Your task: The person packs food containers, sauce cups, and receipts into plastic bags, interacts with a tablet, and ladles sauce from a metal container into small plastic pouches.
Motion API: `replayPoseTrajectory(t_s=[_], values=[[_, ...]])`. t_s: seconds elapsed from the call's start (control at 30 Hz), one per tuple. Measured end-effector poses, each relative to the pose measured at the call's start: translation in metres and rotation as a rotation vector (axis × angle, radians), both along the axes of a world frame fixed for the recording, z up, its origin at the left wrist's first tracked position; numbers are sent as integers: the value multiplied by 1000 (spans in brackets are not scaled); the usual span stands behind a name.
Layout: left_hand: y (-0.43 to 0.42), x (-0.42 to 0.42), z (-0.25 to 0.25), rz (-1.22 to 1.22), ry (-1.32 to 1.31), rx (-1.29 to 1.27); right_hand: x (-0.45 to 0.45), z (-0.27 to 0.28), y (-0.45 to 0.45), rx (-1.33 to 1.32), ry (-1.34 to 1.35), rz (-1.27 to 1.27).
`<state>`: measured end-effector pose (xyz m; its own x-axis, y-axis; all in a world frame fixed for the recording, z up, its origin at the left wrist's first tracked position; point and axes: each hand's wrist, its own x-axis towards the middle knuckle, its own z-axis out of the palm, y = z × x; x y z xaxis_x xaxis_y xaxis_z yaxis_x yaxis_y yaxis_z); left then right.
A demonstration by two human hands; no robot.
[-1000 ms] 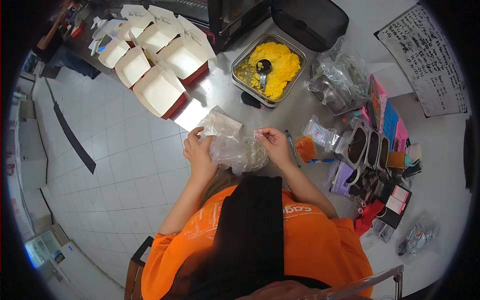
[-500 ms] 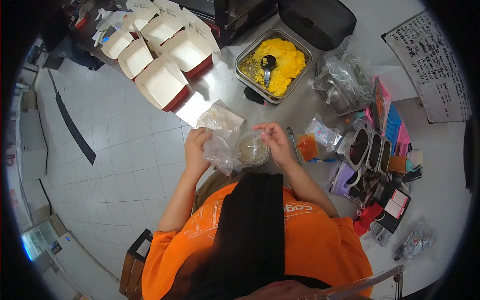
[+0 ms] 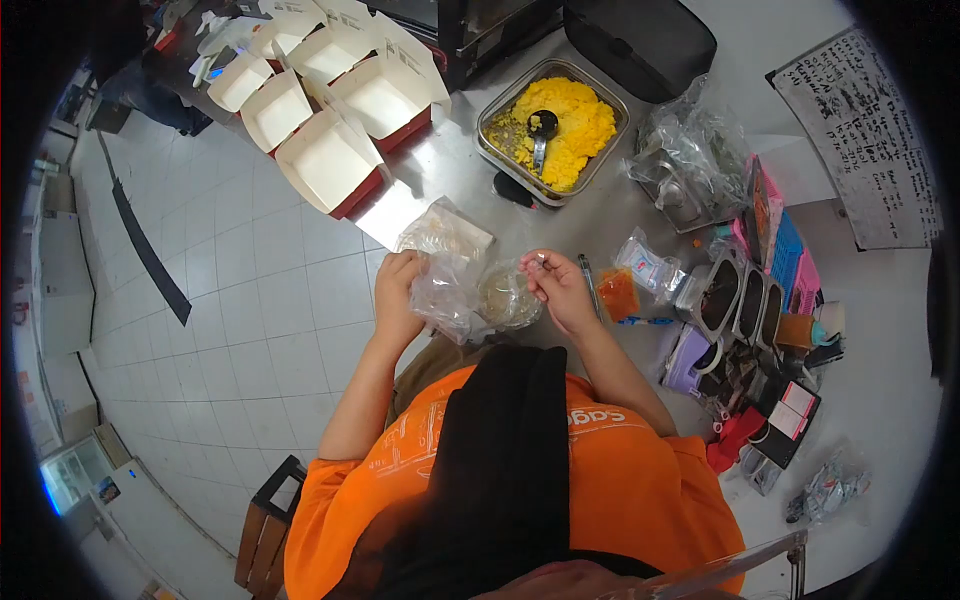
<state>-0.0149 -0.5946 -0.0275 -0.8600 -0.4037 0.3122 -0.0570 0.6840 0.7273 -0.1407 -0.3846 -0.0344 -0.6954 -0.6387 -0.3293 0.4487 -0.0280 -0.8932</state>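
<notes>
My left hand point(image 3: 400, 293) is closed on the side of a crinkled clear plastic bag point(image 3: 446, 300). Just right of the bag is a round clear plastic tub point(image 3: 508, 297) with something pale greenish inside, partly under film. My right hand point(image 3: 560, 289) hovers at the tub's upper right, its thumb and fingers pinched together. A tiny pale bit shows at those fingertips, too small to name. Behind the bag lies another clear plastic package point(image 3: 440, 228) on a pale sheet.
Open red-and-white cardboard boxes point(image 3: 328, 160) stand at the back left. A steel pan point(image 3: 484, 138) holds yellow food and a black scoop point(image 3: 541, 130). On the right are a pen point(image 3: 588, 280), an orange packet point(image 3: 618, 292), steel containers point(image 3: 712, 295) and a whiteboard point(image 3: 860, 140).
My right hand's fingers have drawn together into a pinch and moved slightly right. The left hand stays on the bag. The whole view has shifted a little.
</notes>
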Motion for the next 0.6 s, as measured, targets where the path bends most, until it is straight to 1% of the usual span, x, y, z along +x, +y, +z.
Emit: replayPoseTrajectory(t_s=[0.1, 0.2, 0.3, 0.4, 0.5, 0.6], values=[[0, -1, 0, 0, 23, -1, 3, 6, -1, -92, -67, 12], [-1, -2, 0, -9, 28, 1, 2, 2, 2, -97, -70, 58], [-3, -1, -1, -15, 14, 9, 3, 9, 3, -9, 130, 160], [-4, -3, -3, -24, 13, 23, 9, 14, 0, -143, 366, 294], [-6, -2, -6, -24, 3, 26, 8, 42, -1, 283, 1133, 538], [-5, -3, -3, -24, -21, 26, 17, 44, -4, 433, 1156, 600]])
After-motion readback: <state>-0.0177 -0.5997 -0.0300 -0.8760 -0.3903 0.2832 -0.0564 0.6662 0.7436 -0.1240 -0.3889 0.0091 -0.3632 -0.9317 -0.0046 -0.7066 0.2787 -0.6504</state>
